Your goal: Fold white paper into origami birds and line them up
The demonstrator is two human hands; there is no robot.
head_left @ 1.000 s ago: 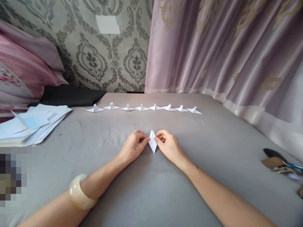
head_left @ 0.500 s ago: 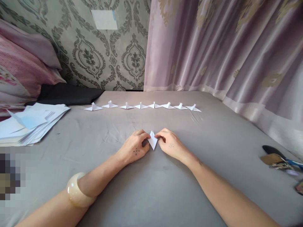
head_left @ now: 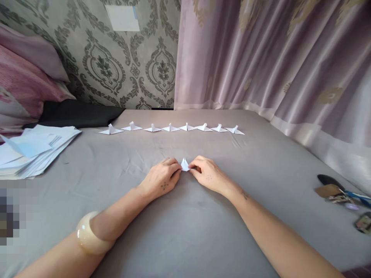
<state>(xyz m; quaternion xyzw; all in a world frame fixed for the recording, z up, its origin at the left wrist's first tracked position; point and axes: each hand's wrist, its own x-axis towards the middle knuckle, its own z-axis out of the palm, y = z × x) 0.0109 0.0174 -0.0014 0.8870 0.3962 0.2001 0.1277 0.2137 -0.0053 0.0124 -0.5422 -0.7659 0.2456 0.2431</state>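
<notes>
A small piece of folded white paper (head_left: pixel 184 165), pointed at its far end, is between my two hands over the grey cloth surface (head_left: pixel 188 227). My left hand (head_left: pixel 164 175) pinches its left corner between thumb and fingers. On the opposite corner, my right hand (head_left: pixel 207 173) has the same kind of pinch. The near edge of the paper looks straight, running from one hand to the other. Beyond the hands, several folded white paper birds (head_left: pixel 170 127) stand in a row with their wings spread.
At the left lies a stack of paper sheets (head_left: pixel 37 150), with a black cloth (head_left: pixel 78 113) behind it. Keys with a brown tag (head_left: pixel 329 190) lie at the right. A pink curtain (head_left: pixel 232 58) hangs along the back right, beside a patterned wall (head_left: pixel 130 58).
The near point of the folded paper has gone up and out of sight, turning the diamond into a triangle. Both hands have come slightly closer together. The view has shifted a little.
</notes>
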